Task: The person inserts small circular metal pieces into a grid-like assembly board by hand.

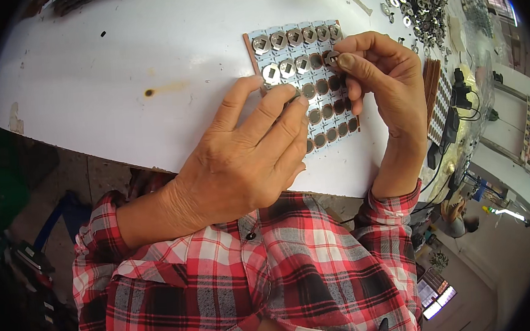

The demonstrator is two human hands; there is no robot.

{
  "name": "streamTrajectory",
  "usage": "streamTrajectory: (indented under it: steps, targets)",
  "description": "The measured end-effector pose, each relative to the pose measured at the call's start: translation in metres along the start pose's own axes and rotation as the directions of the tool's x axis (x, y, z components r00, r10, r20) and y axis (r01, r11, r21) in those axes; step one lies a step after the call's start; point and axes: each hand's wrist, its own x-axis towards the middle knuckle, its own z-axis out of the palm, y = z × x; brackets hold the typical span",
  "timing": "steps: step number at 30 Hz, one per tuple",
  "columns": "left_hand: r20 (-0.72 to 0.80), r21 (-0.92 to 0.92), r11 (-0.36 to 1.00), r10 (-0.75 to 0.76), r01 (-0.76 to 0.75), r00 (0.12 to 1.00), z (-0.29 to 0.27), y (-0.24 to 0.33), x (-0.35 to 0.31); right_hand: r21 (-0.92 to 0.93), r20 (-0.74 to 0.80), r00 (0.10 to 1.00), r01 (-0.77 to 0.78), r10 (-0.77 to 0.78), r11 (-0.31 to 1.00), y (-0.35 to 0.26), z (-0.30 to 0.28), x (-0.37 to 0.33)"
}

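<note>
A light-blue circuit board panel (260, 60) with a copper-brown edge lies on the white table, printed with rows of dark round pads. Silvery metal clips (294, 37) with square cut-outs fill its far row. Three more clips (287, 68) sit at the left of the second row. My left hand (239, 149) rests over the panel's near-left part with fingers spread, fingertips on or just above it, hiding several pads. Between thumb and forefinger, my right hand (381, 74) pinches a small metal clip (332, 58) at the right end of the second row.
A heap of loose metal clips (416, 1) spreads over the table's far right. Beyond my right hand stands a stack of similar panels (436, 101), beside black plugs and cables (457, 100). The table's near edge (92, 150) curves in front of me. A small black bit (103, 34) lies at left.
</note>
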Motion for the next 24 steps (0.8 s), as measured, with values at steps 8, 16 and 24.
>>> streamTrajectory:
  steps: [8,16,24]
  targets:
    - [-0.001,-0.001,1.000,-0.005,0.005,1.000,0.001,0.001,0.000,-0.637,0.072,0.907,0.362,-0.415,0.680,-0.003,0.015,-0.005]
    - [-0.005,-0.003,1.000,0.001,-0.001,1.000,0.000,0.000,0.000,-0.467,-0.028,0.961,0.232,-0.276,0.853,-0.007,0.019,-0.009]
    - [-0.005,-0.009,1.000,0.001,-0.001,1.000,0.001,0.000,0.000,-0.138,-0.076,0.992,0.086,-0.097,0.987,-0.003,0.023,-0.006]
